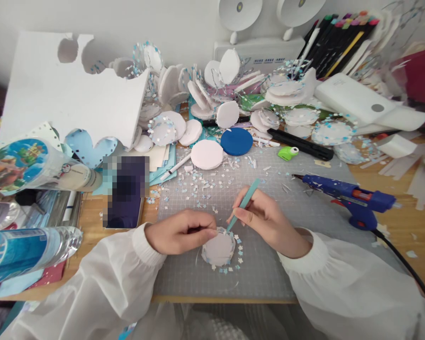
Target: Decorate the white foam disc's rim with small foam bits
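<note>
My right hand (260, 217) grips teal tweezers (244, 203), their tips pointing down at the upper edge of a round white disc (217, 248). My left hand (186, 231) is closed in a pinch at the disc's upper left edge; what its fingertips hold is too small to make out. The disc lies flat on a grey cutting mat (184, 278). Around its right and lower sides curves a row of small white and pale blue flower-shaped pieces (240, 253). A thin clear strand shows by the disc's left side.
Loose paper flowers (201, 186) scatter over the mat beyond my hands. A blue glue gun (354, 193) lies to the right, its cord trailing forward. At the left are a phone (127, 198) and a bottle (31, 252). White discs (207, 154) pile along the back.
</note>
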